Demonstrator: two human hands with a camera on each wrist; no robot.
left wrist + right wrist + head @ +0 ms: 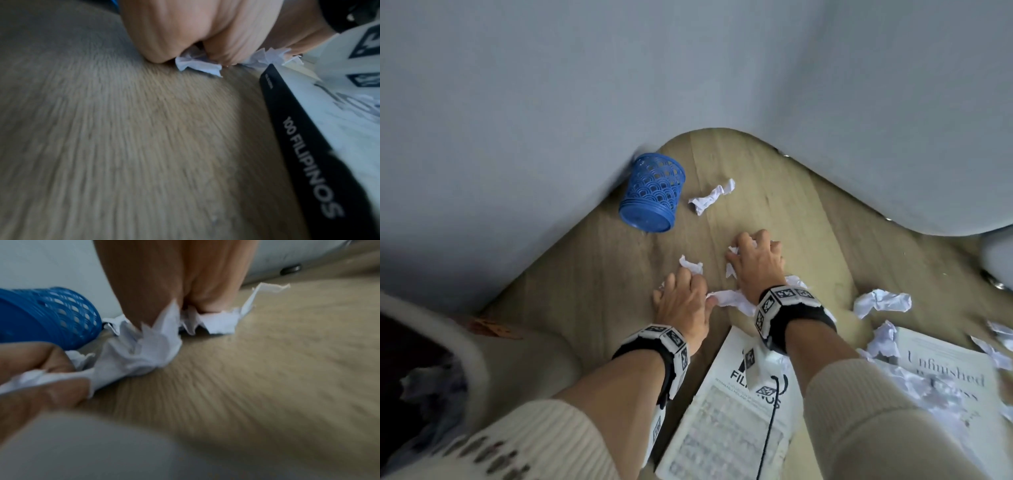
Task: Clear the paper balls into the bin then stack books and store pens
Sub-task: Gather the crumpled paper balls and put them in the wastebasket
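Observation:
Both hands are down on the wooden surface (592, 274) among crumpled white paper balls. My left hand (681, 294) grips crumpled paper (691, 265), its fingers curled round it in the left wrist view (198, 65). Just beyond, my right hand (755, 260) clutches another wad (156, 340). A loose paper ball (710, 196) lies farther off beside the blue mesh pen holder (649, 192), which is tipped on its side. Two white books lie near me: "100 Filipinos" (726, 411) and "Unfinished" (948, 377). No pens show.
A bin (458, 329) with a pale rim and dark liner sits at the lower left. More paper balls (881, 301) lie at the right, some on the "Unfinished" book. Grey upholstered furniture (517, 102) closes in the far side and left.

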